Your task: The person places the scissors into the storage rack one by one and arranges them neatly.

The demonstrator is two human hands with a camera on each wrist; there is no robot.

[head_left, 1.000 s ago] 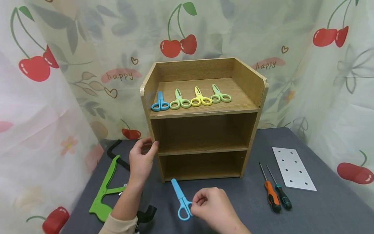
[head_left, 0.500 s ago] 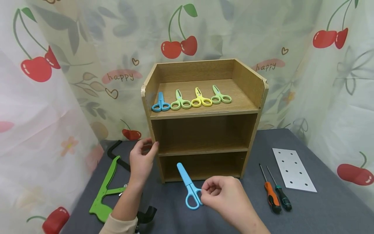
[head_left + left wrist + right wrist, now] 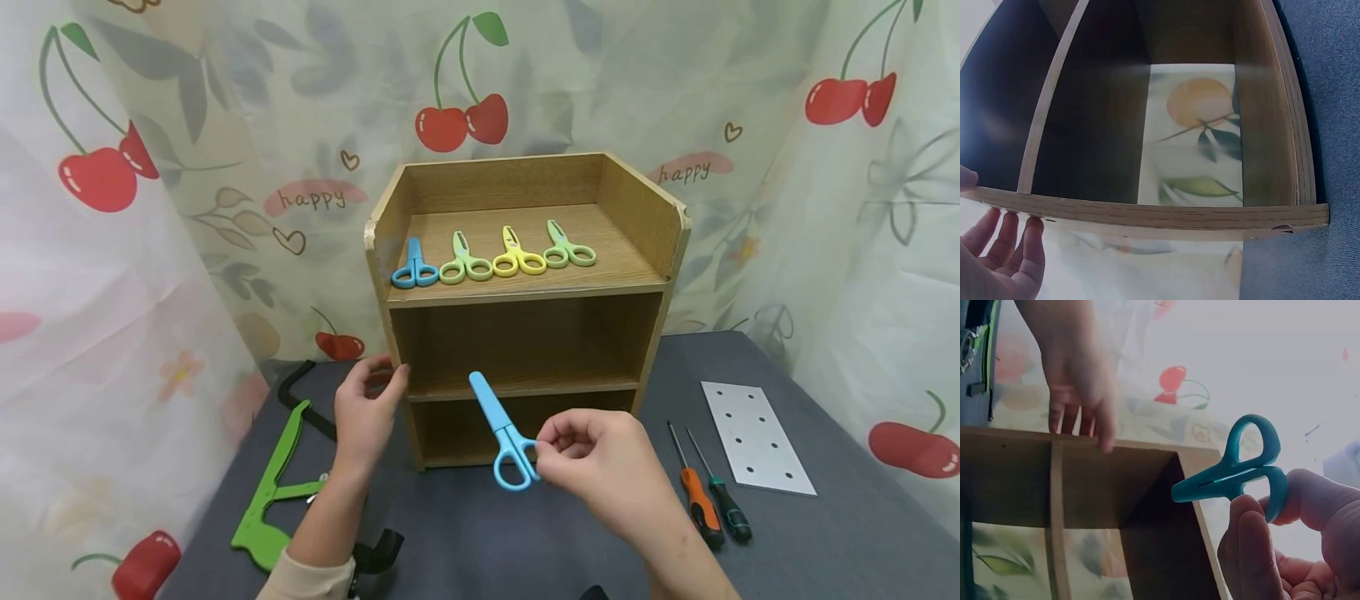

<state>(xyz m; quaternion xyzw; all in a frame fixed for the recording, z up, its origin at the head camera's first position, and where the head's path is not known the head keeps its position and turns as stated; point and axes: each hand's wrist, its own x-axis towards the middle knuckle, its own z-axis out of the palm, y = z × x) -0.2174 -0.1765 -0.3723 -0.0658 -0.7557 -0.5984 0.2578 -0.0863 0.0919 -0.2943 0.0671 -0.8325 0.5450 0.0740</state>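
My right hand (image 3: pixel 600 458) pinches a pair of light blue scissors (image 3: pixel 501 421) by one finger loop. The scissors are raised in front of the lower compartments of a wooden shelf (image 3: pixel 525 293), blades tilted up and to the left. In the right wrist view the scissors (image 3: pixel 1229 478) look closed. My left hand (image 3: pixel 367 408) grips the shelf's left side panel, thumb at the front edge and fingers on the outer face, as the left wrist view also shows. On the top shelf lie blue scissors (image 3: pixel 415 273), yellow scissors (image 3: pixel 517 260) and two green pairs of scissors (image 3: pixel 465 265) in a row.
To the left, partly behind my left arm, lies a green hacksaw-like tool (image 3: pixel 273 492) with black parts. An orange-handled screwdriver (image 3: pixel 699 500) and a green-and-black screwdriver (image 3: pixel 727 504) lie at right beside a white perforated plate (image 3: pixel 757 437). Patterned cloth (image 3: pixel 300 108) surrounds the dark table (image 3: pixel 487 550).
My right hand has lifted the light blue scissors from low in front of the shelf, upward and slightly to the right. My left hand stays on the side panel.
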